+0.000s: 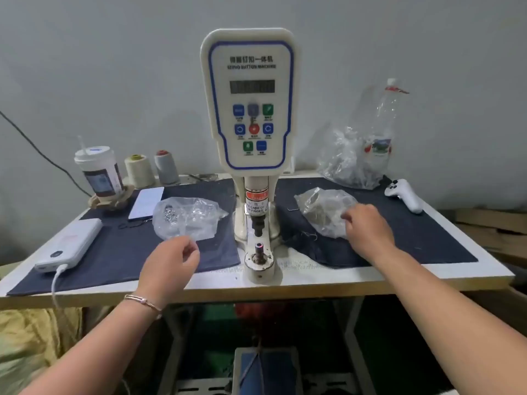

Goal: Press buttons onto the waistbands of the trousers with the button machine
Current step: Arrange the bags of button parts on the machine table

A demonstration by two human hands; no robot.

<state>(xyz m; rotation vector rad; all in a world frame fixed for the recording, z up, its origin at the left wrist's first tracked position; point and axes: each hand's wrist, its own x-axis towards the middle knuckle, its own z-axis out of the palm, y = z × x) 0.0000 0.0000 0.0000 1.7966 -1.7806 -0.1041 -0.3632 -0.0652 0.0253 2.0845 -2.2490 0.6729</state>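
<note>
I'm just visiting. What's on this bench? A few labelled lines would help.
machine: button machine upright at the table's middle
left hand: fingers curled, near the left plastic bag; whether it holds anything cannot be told
right hand: resting on the right plastic bag
cloth: dark fabric on both sides of the machine
trousers: none clearly seen

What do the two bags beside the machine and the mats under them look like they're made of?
Left bag and right bag: thin clear plastic film, glossy, judging by the crinkles, the highlights and the small parts showing through. Mats: dark blue woven cloth, matt, probably denim; loose threads fray at the right one's edge.
</note>
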